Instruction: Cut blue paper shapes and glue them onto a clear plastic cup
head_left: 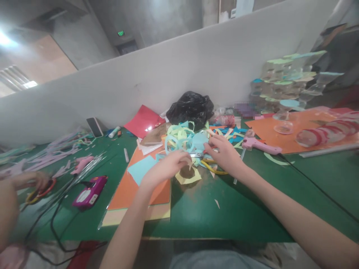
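My left hand (174, 164) is over the scrap pile with its fingers curled together. A pale bit shows at the fingertips, too small to name. Below those fingers lies a yellow paper piece (188, 177) with a dark centre. My right hand (224, 151) has its fingers apart, the tips at the edge of a light-blue paper round (200, 140). Scissors with yellow handles (214, 169) lie between the hands, the blades partly covered by paper. Curled green and blue paper strips (179, 134) heap up just beyond. A light-blue sheet (141, 168) lies left of my left hand.
Orange sheets (126, 194) lie under my left forearm. A pink glue gun (260, 145) with a cord rests at right, near striped plastic bottles (328, 130). A black bag (190, 106) stands behind. At left, another person's hand (33, 181) is beside scissors and a magenta box (90, 192).
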`<state>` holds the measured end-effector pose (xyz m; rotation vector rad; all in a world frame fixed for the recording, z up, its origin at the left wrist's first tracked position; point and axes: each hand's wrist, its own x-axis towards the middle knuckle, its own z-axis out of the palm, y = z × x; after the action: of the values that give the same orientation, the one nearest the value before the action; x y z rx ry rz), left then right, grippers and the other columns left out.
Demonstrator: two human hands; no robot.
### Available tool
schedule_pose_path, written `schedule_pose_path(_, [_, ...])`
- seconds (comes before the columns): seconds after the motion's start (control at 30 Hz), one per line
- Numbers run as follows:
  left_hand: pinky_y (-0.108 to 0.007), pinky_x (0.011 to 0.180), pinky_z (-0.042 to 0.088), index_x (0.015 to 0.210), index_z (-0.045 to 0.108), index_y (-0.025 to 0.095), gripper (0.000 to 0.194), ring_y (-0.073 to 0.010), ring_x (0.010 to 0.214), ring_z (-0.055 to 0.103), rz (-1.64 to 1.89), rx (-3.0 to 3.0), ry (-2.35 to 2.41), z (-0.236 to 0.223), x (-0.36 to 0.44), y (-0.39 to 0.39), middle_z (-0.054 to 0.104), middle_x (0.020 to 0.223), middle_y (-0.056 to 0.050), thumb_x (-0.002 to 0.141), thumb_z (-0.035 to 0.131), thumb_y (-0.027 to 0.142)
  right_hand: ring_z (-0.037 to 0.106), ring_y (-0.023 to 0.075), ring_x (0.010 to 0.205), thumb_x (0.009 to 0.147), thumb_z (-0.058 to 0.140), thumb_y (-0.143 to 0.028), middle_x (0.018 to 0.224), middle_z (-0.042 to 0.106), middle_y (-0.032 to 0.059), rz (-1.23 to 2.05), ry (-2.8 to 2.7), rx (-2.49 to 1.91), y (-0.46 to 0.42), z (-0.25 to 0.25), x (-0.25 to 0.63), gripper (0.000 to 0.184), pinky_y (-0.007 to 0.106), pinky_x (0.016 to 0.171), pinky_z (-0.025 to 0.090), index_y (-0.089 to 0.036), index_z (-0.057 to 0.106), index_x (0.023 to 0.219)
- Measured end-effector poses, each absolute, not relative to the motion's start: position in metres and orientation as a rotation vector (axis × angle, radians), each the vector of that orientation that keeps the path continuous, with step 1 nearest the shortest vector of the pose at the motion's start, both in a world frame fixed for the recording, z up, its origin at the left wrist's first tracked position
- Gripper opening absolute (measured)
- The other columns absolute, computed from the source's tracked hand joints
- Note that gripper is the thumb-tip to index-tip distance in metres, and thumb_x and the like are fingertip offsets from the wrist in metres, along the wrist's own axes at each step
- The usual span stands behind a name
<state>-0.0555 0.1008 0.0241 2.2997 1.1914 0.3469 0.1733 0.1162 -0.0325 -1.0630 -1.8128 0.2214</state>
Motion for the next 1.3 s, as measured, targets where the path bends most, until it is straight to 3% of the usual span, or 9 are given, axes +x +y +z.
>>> schedule_pose_path(0.23, [-0.031,0.083,0.050,0.099,0.069,0.024,0.025,-0.0187,0.093,0.063,0.484,2.306,1.411,0.071,-0.063,0.109,0.070,0.105,-0.003,0.094,0.050,0.039,0.053,0.0228,0.083,0.098,0.048,-0.030,0.076,0.056,0.0048,0.169,-1.777,-1.090,0.117,-0.035,0.173,0.033,0.037,0.079,0.044,-0.024,0.040,0.067])
schedule_pose_path(0.4, [-0.032,0.088,0.049,0.104,0.069,0.020,0.024,-0.0193,0.095,0.062,0.867,2.338,1.585,0.089,-0.058,0.160,0.071,0.104,-0.004,0.090,0.057,0.036,0.051,0.0221,0.077,0.096,0.050,-0.029,0.072,0.057,0.0043,0.077,-1.707,-1.200,0.121,-0.042,0.174,0.034,0.035,0.073,0.042,-0.024,0.035,0.066])
schedule_pose_path(0.5, [-0.033,0.095,0.047,0.109,0.066,0.019,0.025,-0.0202,0.103,0.062,1.026,2.369,1.608,0.084,-0.058,0.203,0.070,0.114,-0.006,0.092,0.053,0.032,0.051,0.0218,0.076,0.096,0.051,-0.028,0.072,0.057,0.0042,0.066,-1.730,-1.206,0.124,-0.046,0.174,0.034,0.035,0.072,0.042,-0.024,0.036,0.066])
schedule_pose_path(0.7, [-0.039,0.104,0.045,0.131,0.054,0.015,0.048,-0.0262,0.117,0.058,0.804,2.348,1.793,0.058,-0.067,0.230,0.054,0.135,-0.017,0.090,0.061,0.038,0.050,0.0198,0.074,0.101,0.046,-0.024,0.071,0.056,0.0037,-0.099,-1.971,-1.035,0.118,-0.042,0.169,0.033,0.034,0.075,0.043,-0.022,0.046,0.067])
schedule_pose_path(0.83, [-0.041,0.105,0.044,0.117,0.059,0.016,0.030,-0.0263,0.118,0.057,1.098,2.365,1.846,0.044,-0.070,0.193,0.059,0.124,-0.015,0.097,0.047,0.035,0.047,0.0190,0.075,0.100,0.050,-0.020,0.072,0.057,0.0039,-0.299,-2.145,-0.832,0.106,-0.035,0.164,0.028,0.032,0.072,0.040,-0.020,0.054,0.072])
schedule_pose_path(0.9, [-0.037,0.096,0.048,0.106,0.061,0.018,0.029,-0.0227,0.104,0.062,1.001,2.309,1.734,0.037,-0.068,0.167,0.066,0.110,-0.009,0.099,0.044,0.040,0.046,0.0191,0.075,0.097,0.052,-0.017,0.071,0.056,0.0035,-0.385,-2.215,-0.744,0.102,-0.036,0.161,0.026,0.032,0.069,0.038,-0.019,0.056,0.072])
schedule_pose_path(1.0, [-0.033,0.085,0.051,0.100,0.063,0.020,0.044,-0.0192,0.088,0.065,0.630,2.234,1.526,0.023,-0.061,0.131,0.070,0.095,-0.004,0.104,0.027,0.046,0.047,0.0196,0.075,0.093,0.054,-0.016,0.071,0.057,0.0035,-0.477,-2.278,-0.684,0.101,-0.043,0.155,0.022,0.032,0.068,0.036,-0.019,0.058,0.072])
schedule_pose_path(1.13, [-0.037,0.105,0.046,0.120,0.062,0.023,0.041,-0.0226,0.120,0.061,0.439,2.357,1.357,0.000,-0.056,0.103,0.068,0.128,-0.006,0.104,0.033,0.047,0.050,0.0202,0.076,0.091,0.057,-0.016,0.073,0.060,0.0043,-0.512,-2.319,-0.617,0.103,-0.053,0.150,0.016,0.032,0.069,0.038,-0.018,0.062,0.076])
schedule_pose_path(1.3, [-0.037,0.108,0.045,0.132,0.056,0.026,0.042,-0.0230,0.126,0.058,0.426,2.355,1.254,-0.017,-0.065,0.094,0.063,0.137,-0.007,0.101,0.045,0.052,0.052,0.0190,0.074,0.095,0.062,-0.028,0.072,0.062,0.0033,-0.353,-2.311,-0.501,0.099,-0.048,0.150,0.023,0.031,0.069,0.040,-0.017,0.062,0.075])
